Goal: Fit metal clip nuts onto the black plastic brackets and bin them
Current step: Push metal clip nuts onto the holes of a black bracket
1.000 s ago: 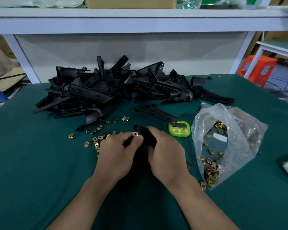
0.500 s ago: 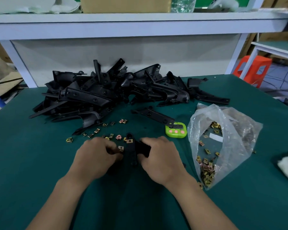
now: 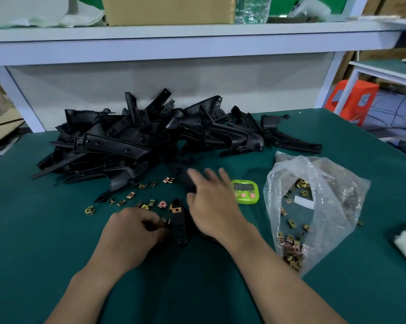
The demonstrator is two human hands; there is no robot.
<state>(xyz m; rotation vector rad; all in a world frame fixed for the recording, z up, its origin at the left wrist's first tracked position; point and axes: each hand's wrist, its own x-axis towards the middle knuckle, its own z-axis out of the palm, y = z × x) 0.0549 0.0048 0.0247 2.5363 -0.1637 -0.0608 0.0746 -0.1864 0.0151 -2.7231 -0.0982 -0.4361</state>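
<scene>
Head view, worked bracket [image 3: 180, 226]: flat on the green table [image 3: 45, 242], lower centre of the frame, lengthwise toward the camera, between the two hands.
Fitted clip nut [image 3: 176, 209]: seated on the upper end of that bracket.
Left hand [image 3: 132, 233]: fingers curled, tips at the bracket's left edge beside a second clip nut [image 3: 166, 221]; cannot tell whether pinched or only touched.
Right hand [image 3: 212, 206]: released, fingers spread and blurred, over another bracket [image 3: 184, 177] at centre.
Loose clip nuts [image 3: 130, 195]: scattered on the table left of centre.
Bracket pile [image 3: 139, 141]: heaped across the upper middle.
Timer [image 3: 245, 191]: green, just right of the right hand.
Plastic bag [image 3: 337, 178]: right of the timer, more clip nuts inside.
</scene>
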